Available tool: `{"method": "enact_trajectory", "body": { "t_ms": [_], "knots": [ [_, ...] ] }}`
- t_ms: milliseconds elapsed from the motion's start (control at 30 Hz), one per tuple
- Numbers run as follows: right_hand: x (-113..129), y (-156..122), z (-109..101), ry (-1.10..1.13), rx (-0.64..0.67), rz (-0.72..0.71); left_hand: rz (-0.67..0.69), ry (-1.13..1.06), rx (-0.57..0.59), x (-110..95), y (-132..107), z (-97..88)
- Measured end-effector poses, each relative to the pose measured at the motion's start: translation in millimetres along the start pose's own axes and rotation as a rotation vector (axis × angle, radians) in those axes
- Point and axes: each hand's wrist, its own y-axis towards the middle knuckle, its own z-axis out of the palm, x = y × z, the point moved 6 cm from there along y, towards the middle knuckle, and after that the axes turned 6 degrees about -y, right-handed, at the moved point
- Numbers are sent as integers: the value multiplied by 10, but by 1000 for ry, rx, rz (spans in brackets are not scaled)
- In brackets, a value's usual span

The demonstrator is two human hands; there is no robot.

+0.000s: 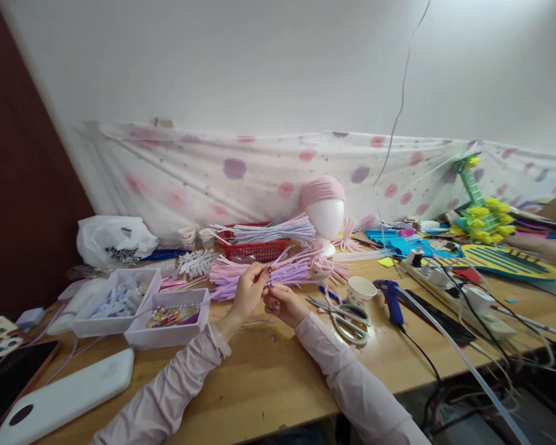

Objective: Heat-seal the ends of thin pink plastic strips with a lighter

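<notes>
My left hand and my right hand meet over the middle of the table, fingertips almost touching. Both are closed in a pinch; whatever small thing lies between the fingers is too small to make out. Just behind them lie bundles of pink and purple pipe cleaners. Scissors with pale handles rest right of my right hand, beside a paper cup. To the left of my left hand, a white box holds beads and colourful trinkets.
A red basket bears pale pipe cleaners. Behind it stands a white foam head with a pink cap. A blue glue gun, cables and a power strip lie right. A power bank lies front left. Another person's hand shows far right.
</notes>
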Motion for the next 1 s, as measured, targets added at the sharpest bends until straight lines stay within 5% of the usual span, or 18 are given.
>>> {"method": "enact_trajectory", "body": {
  "t_ms": [1000],
  "knots": [
    [-6, -4, 16, -10, -5, 20, -9, -39, -27, 54, -5, -10]
  ]
}}
